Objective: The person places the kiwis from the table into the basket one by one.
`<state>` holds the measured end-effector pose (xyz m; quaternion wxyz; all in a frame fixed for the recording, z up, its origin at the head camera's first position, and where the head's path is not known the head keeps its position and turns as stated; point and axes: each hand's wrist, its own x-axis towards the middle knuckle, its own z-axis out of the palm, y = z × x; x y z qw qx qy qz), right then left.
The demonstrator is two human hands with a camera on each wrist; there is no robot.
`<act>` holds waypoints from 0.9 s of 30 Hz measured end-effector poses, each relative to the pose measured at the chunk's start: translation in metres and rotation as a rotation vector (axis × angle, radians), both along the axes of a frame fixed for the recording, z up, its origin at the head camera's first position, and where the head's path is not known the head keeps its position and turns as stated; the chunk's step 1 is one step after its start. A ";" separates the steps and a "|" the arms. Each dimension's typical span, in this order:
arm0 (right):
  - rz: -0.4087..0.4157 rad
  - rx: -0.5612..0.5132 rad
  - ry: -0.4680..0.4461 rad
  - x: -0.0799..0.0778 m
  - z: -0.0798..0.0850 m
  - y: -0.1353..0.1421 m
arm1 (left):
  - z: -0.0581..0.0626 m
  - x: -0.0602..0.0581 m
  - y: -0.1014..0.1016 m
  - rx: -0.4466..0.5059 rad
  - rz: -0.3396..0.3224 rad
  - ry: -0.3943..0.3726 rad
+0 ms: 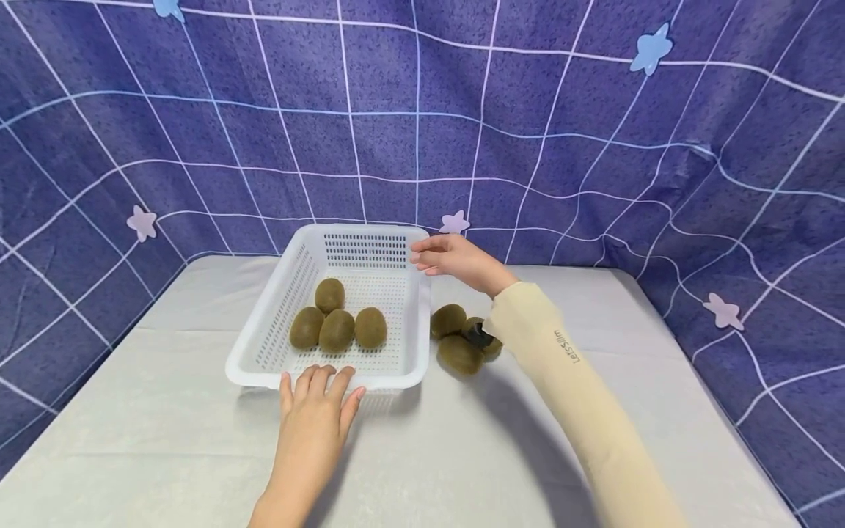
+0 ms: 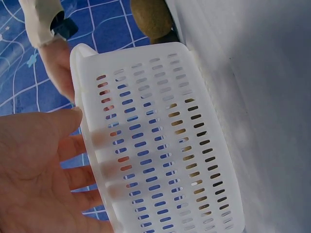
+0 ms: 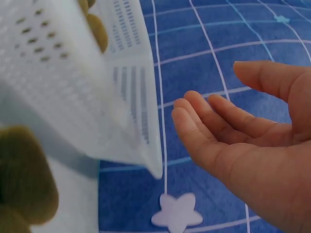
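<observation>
A white plastic basket (image 1: pixel 422 308) with slotted walls stands on the table, several brown kiwis (image 1: pixel 337 331) on its floor. At the near rim, my left hand (image 1: pixel 312 418) holds the basket. In the left wrist view its fingers reach behind the slotted wall (image 2: pixel 160 141), and the thumb lies at the rim. My right hand (image 1: pixel 458 258) hovers by the far right corner, palm bare and fingers slightly bent. The right wrist view shows a gap between those fingers (image 3: pixel 187 128) and the basket. More kiwis (image 1: pixel 461 355) lie outside, right of the basket, partly hidden by the right sleeve.
A pale cloth covers the table (image 1: pixel 165 411). Behind and along both sides hangs a blue curtain (image 1: pixel 396 139) with grid lines and stars. The right forearm wears a cream sleeve (image 1: pixel 568 389), which passes over the table near the loose kiwis.
</observation>
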<state>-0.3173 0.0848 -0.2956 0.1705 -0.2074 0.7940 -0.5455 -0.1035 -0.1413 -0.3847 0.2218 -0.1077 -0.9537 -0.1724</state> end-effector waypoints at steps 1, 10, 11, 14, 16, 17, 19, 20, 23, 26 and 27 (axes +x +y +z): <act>-0.008 -0.004 -0.005 -0.001 -0.002 0.004 | 0.000 0.000 0.000 0.000 0.000 0.000; -0.079 -0.012 -0.051 0.000 -0.016 0.039 | 0.000 0.000 0.000 -0.003 0.000 0.003; -0.089 -0.016 -0.060 0.000 -0.017 0.043 | 0.000 0.000 -0.001 -0.001 0.001 0.002; -0.098 -0.026 -0.083 0.001 -0.023 0.054 | 0.000 0.000 0.000 0.002 0.001 -0.001; -0.100 -0.029 -0.093 0.001 -0.028 0.061 | 0.000 0.000 0.000 0.000 0.001 0.000; -0.099 -0.025 -0.097 0.001 -0.031 0.065 | 0.000 0.000 0.000 0.000 0.000 0.000; -0.099 -0.023 -0.109 0.002 -0.036 0.070 | 0.000 0.000 0.000 0.000 0.000 0.000; -0.098 -0.023 -0.117 0.002 -0.039 0.073 | 0.000 0.000 0.000 0.000 0.000 0.000; -0.087 -0.034 -0.143 0.003 -0.048 0.080 | 0.000 0.000 0.000 0.003 0.001 0.001; -0.084 -0.049 -0.172 0.004 -0.057 0.084 | -0.001 0.001 0.000 0.006 -0.001 0.012; -0.082 -0.049 -0.179 0.005 -0.059 0.086 | -0.001 0.001 0.000 0.007 -0.003 0.016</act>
